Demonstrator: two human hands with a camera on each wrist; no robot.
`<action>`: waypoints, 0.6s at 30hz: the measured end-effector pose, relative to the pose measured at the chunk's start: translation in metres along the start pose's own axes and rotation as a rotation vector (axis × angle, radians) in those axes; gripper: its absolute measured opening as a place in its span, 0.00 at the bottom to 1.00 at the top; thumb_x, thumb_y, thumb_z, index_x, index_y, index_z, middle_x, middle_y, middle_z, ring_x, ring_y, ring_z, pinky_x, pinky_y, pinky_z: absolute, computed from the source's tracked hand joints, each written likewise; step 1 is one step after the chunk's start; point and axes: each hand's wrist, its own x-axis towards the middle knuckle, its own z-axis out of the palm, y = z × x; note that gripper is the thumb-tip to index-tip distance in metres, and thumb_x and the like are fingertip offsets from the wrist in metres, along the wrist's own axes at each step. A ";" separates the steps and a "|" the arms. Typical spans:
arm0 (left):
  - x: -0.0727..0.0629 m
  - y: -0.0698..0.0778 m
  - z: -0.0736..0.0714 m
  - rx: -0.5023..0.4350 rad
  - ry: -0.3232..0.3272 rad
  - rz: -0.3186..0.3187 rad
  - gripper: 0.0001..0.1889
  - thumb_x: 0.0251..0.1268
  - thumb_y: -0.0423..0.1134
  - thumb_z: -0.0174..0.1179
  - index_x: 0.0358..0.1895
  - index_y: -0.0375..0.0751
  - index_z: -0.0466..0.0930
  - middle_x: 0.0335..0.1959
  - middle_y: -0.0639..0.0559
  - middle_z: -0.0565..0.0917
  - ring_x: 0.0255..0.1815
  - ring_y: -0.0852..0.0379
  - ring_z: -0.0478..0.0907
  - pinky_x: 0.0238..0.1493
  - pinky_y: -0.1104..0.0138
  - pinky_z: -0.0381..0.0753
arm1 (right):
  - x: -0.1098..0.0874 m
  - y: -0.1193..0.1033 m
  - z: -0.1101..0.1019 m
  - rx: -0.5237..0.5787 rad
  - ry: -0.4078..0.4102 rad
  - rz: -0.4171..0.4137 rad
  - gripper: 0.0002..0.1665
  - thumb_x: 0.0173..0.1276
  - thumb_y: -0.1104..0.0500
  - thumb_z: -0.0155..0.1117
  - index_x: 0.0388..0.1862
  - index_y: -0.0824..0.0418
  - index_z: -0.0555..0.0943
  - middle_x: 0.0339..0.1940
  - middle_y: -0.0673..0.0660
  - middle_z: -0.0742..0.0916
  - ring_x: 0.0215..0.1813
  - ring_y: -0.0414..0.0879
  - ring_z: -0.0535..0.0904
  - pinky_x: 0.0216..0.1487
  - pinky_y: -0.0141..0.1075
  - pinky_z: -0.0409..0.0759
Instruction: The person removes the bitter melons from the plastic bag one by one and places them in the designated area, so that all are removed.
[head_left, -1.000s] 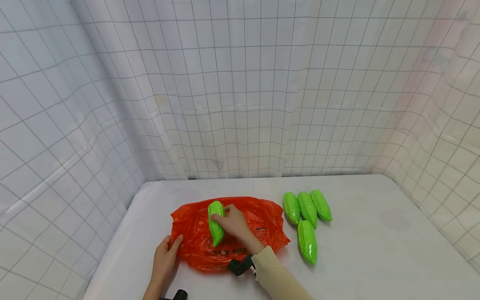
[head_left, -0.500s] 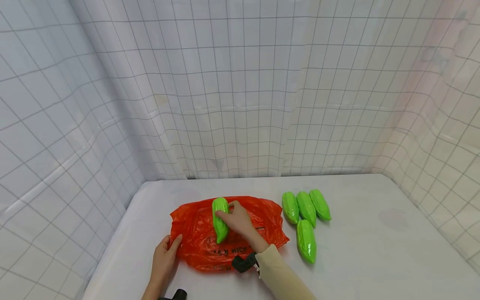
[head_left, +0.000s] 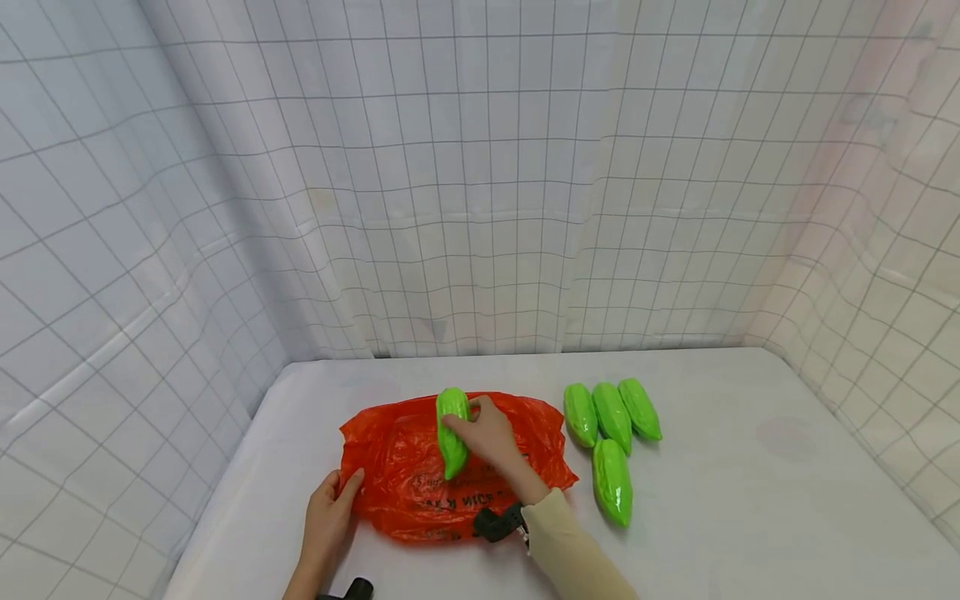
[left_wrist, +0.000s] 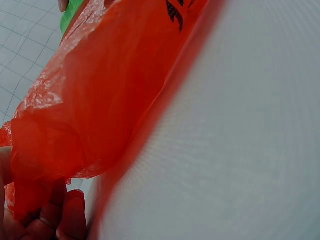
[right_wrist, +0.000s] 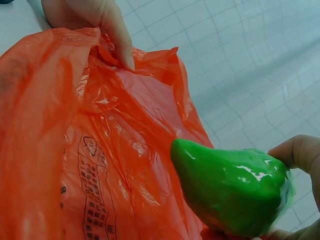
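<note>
My left hand (head_left: 327, 518) pinches the left edge of a red plastic bag (head_left: 401, 471) between thumb and fingers. The bag lies spread on the white table, with black print on it. Over its middle, my right hand (head_left: 492, 437) grips a glossy green tapered object (head_left: 452, 433), its pointed end towards me. In the right wrist view this green object (right_wrist: 230, 187) appears wrapped in clear film, and the bag's mouth (right_wrist: 150, 85) is partly lifted by the left fingers. The left wrist view shows thin red plastic (left_wrist: 100, 100) between my left thumb and fingers.
Several similar green objects (head_left: 613, 417) lie right of the bag, three in a row and one nearer (head_left: 613, 483). White grid-patterned curtains (head_left: 480, 208) enclose the table (head_left: 750, 483) at the back and sides. Black wrist mounts (head_left: 498, 523) sit on both arms.
My right hand has carried the green object to the right and slightly farther from me above the bag. The left hand stays at the bag's edge.
</note>
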 end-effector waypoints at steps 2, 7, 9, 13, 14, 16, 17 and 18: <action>0.000 0.000 0.000 0.000 -0.001 -0.007 0.23 0.71 0.52 0.51 0.47 0.30 0.72 0.31 0.47 0.77 0.31 0.56 0.68 0.30 0.72 0.69 | 0.000 0.000 -0.002 0.003 0.008 -0.007 0.35 0.60 0.42 0.65 0.53 0.68 0.71 0.36 0.57 0.81 0.30 0.44 0.79 0.29 0.37 0.78; 0.000 0.000 0.000 -0.007 -0.002 -0.016 0.23 0.71 0.52 0.51 0.47 0.30 0.72 0.32 0.47 0.77 0.32 0.56 0.69 0.30 0.72 0.70 | -0.002 0.000 -0.009 0.030 0.017 -0.014 0.35 0.60 0.41 0.65 0.53 0.68 0.71 0.36 0.57 0.81 0.31 0.44 0.79 0.29 0.37 0.78; 0.000 0.000 0.001 -0.009 0.000 -0.014 0.23 0.71 0.52 0.51 0.47 0.30 0.72 0.32 0.47 0.77 0.32 0.56 0.69 0.30 0.72 0.70 | -0.003 -0.001 -0.012 0.034 0.025 -0.013 0.36 0.60 0.41 0.65 0.54 0.67 0.71 0.36 0.57 0.81 0.31 0.44 0.79 0.29 0.38 0.78; 0.000 -0.001 0.001 -0.006 0.007 -0.007 0.23 0.71 0.52 0.51 0.47 0.30 0.72 0.31 0.46 0.77 0.31 0.56 0.69 0.29 0.72 0.70 | -0.004 -0.002 -0.015 0.030 0.046 -0.011 0.36 0.61 0.41 0.65 0.54 0.67 0.71 0.36 0.57 0.81 0.30 0.45 0.79 0.28 0.37 0.78; 0.000 -0.001 0.001 -0.006 0.009 -0.007 0.22 0.71 0.52 0.51 0.47 0.31 0.72 0.32 0.47 0.77 0.31 0.57 0.69 0.29 0.72 0.70 | -0.004 -0.002 -0.016 0.031 0.052 -0.009 0.36 0.60 0.41 0.65 0.54 0.67 0.71 0.36 0.57 0.81 0.30 0.45 0.79 0.28 0.37 0.78; 0.000 -0.001 0.001 -0.006 0.007 -0.007 0.22 0.71 0.52 0.51 0.47 0.31 0.72 0.32 0.47 0.78 0.31 0.57 0.69 0.29 0.72 0.70 | -0.004 -0.003 -0.017 0.035 0.061 -0.006 0.36 0.60 0.41 0.65 0.54 0.67 0.71 0.36 0.57 0.81 0.31 0.44 0.79 0.28 0.37 0.78; 0.000 -0.001 0.001 -0.005 0.005 -0.007 0.22 0.71 0.52 0.51 0.48 0.31 0.72 0.32 0.47 0.78 0.32 0.57 0.69 0.30 0.72 0.70 | -0.005 -0.004 -0.018 0.037 0.065 -0.003 0.36 0.60 0.41 0.65 0.55 0.67 0.72 0.36 0.57 0.80 0.31 0.44 0.79 0.28 0.37 0.78; 0.000 -0.001 0.001 -0.005 0.004 -0.008 0.22 0.71 0.52 0.51 0.48 0.31 0.72 0.33 0.47 0.78 0.32 0.57 0.69 0.30 0.72 0.70 | -0.005 -0.004 -0.019 0.042 0.068 0.000 0.36 0.60 0.41 0.65 0.55 0.66 0.72 0.36 0.57 0.80 0.31 0.44 0.78 0.28 0.37 0.78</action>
